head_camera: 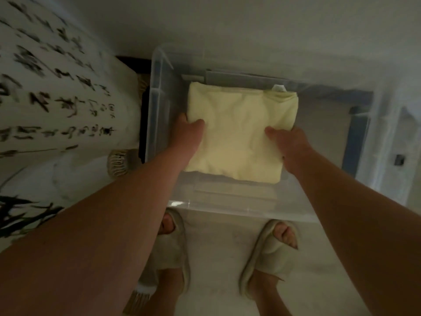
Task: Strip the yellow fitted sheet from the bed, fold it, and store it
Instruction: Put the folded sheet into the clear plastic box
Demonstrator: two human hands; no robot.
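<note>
The yellow fitted sheet (239, 131) is folded into a thick square bundle and sits inside the left part of a clear plastic storage bin (227, 205) on the floor. My left hand (188, 131) grips the bundle's left edge, thumb on top and fingers hidden beneath. At the right edge my right hand (290, 142) holds it the same way. A small white tag sticks out at the bundle's far right corner.
A white cloth with black calligraphy (57, 99) and a fringed hem hangs at the left, close to the bin. A white wall stands behind the bin. My feet in pale slippers (271, 252) stand on the light floor just before the bin's near rim.
</note>
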